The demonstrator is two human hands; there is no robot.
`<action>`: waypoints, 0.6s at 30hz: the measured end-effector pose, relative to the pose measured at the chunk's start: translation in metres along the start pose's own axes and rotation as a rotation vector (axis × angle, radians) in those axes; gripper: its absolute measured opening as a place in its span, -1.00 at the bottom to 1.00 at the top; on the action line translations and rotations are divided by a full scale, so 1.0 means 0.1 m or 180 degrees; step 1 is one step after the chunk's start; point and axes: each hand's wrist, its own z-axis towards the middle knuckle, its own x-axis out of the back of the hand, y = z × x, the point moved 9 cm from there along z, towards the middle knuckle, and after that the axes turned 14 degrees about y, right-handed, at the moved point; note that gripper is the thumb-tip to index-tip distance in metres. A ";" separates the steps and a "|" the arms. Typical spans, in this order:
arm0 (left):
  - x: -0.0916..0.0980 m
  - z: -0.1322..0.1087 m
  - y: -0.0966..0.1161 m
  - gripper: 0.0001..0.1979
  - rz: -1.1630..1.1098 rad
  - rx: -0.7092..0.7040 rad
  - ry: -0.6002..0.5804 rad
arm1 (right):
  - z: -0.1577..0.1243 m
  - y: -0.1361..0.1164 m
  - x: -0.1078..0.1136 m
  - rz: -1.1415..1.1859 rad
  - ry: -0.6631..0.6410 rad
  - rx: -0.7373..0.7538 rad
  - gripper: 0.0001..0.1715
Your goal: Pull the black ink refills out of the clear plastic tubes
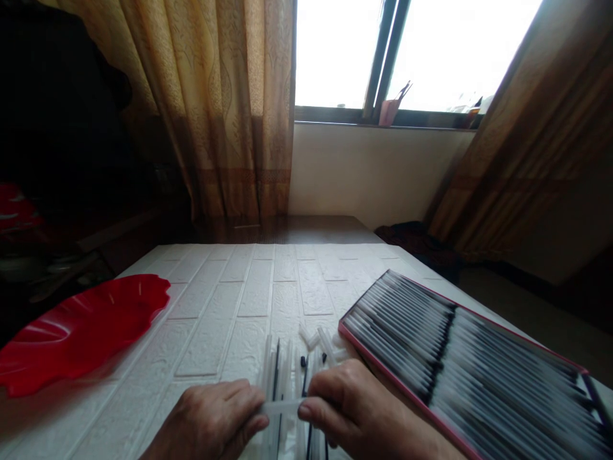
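Observation:
Between my two hands a short translucent white plastic tube (282,407) lies level. My left hand (213,415) pinches its left end with thumb and fingers. At the other end, the thumb and forefinger of my right hand (352,406) close on it. Under and just beyond the hands are several long translucent tubes (268,364) and thin dark rods (276,367), some with small black tips (303,361). A few shorter clear tube pieces (311,337) lie loose behind them. My fingers hide part of the pile.
A pink-edged tray (383,383) packed with rows of dark, tube-covered sticks (507,383) lies to the right. A red scalloped dish (90,326) sits at left. The table has a white brick-patterned cover (253,291). Curtains (225,96) and a window stand behind.

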 end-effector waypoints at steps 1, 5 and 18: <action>0.00 0.00 0.00 -0.69 -0.0099 0.0056 -0.0028 | 0.00 -0.03 0.03 -0.0110 0.0082 0.0138 -0.52; -0.12 -0.01 -0.11 -0.58 -0.0641 0.0717 -0.0627 | -0.03 -0.15 0.08 -0.0768 0.0481 0.0906 -0.55; -0.33 -0.41 -0.19 -0.27 -0.2760 0.3016 -0.2160 | -0.37 -0.79 0.17 -0.1576 0.2116 0.3045 -0.28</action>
